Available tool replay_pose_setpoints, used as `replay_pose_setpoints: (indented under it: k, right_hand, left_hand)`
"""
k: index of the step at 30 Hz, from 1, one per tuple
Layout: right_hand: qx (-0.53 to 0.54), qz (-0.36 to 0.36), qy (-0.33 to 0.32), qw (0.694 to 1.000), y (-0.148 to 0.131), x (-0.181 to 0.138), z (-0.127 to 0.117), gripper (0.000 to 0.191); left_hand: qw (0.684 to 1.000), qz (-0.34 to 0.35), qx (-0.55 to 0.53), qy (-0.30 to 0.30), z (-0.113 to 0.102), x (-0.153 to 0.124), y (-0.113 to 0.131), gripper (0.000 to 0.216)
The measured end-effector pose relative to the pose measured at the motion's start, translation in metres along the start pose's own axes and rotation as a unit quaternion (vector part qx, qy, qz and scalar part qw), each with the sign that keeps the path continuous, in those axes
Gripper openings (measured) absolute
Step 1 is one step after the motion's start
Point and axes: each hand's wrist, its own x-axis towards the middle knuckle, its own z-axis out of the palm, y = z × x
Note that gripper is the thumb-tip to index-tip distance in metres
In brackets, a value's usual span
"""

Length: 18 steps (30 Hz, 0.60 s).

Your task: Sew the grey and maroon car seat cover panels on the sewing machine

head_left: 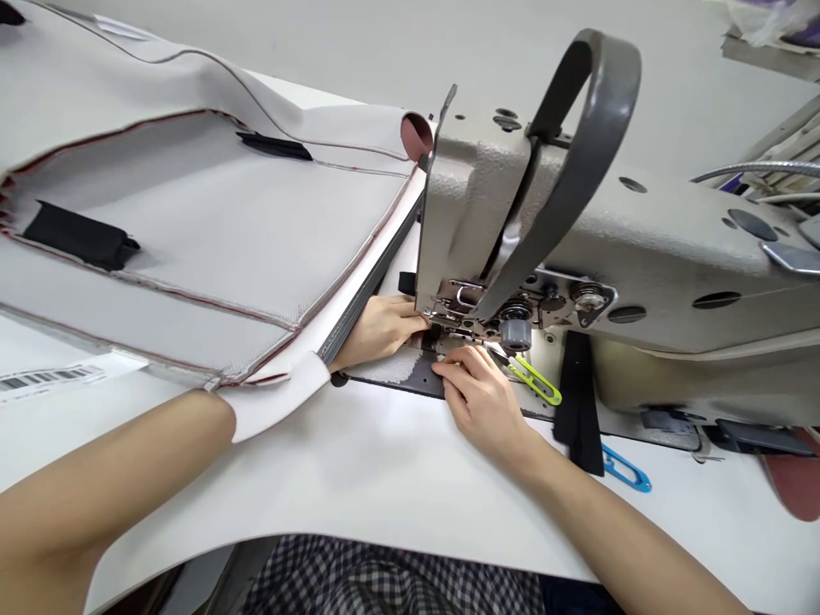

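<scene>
Grey panel (160, 231) lies left of the sewing machine (576, 222), its red-piped edges spread over the white table (359, 487); a dark band (368, 282) along its near edge runs in toward the machine's needle area, where the work is partly hidden under the head; two black tabs (80, 235) sit on the panel, and a white flap (275, 401) folds out at its near corner, left of the machine; left hand (377, 331) reaches in past that flap, just left of the machine's foot; its fingertips (419, 320) vanish against the foot, so whether they pinch the work or only lie on it I cannot tell; right hand (480, 401) sits in front of the machine, fingers (458, 371) together and pressed flat on a dark plate (410, 376), not closed round anything; green snips (535, 380) lie just right of those fingers, below the machine's grey knob (516, 333); black strap (578, 401) hangs beneath the head; blue snips (628, 468) lie on the table right of it; barcode label (51, 377) sits far left of the machine.
</scene>
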Motion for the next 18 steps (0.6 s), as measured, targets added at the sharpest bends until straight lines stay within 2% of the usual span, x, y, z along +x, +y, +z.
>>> replay_pose_setpoints:
  k: [4, 12, 18]
  right_hand:
    - [0.006, 0.001, 0.007, 1.0, -0.0007, -0.0007, -0.0005, 0.03]
    - [0.001, 0.011, -0.001, 1.0, -0.0001, -0.0018, 0.0, 0.032]
    - [0.0, 0.003, 0.005, 1.0, -0.001, -0.0031, -0.0018, 0.033]
  left_hand:
    - [1.0, -0.004, -0.011, 0.015, -0.0001, 0.0022, 0.0006, 0.029]
    - [0.999, -0.022, -0.046, -0.019, -0.0047, 0.0049, -0.0052, 0.03]
    - [0.995, -0.039, -0.082, -0.031, -0.0075, 0.0025, 0.0033, 0.031]
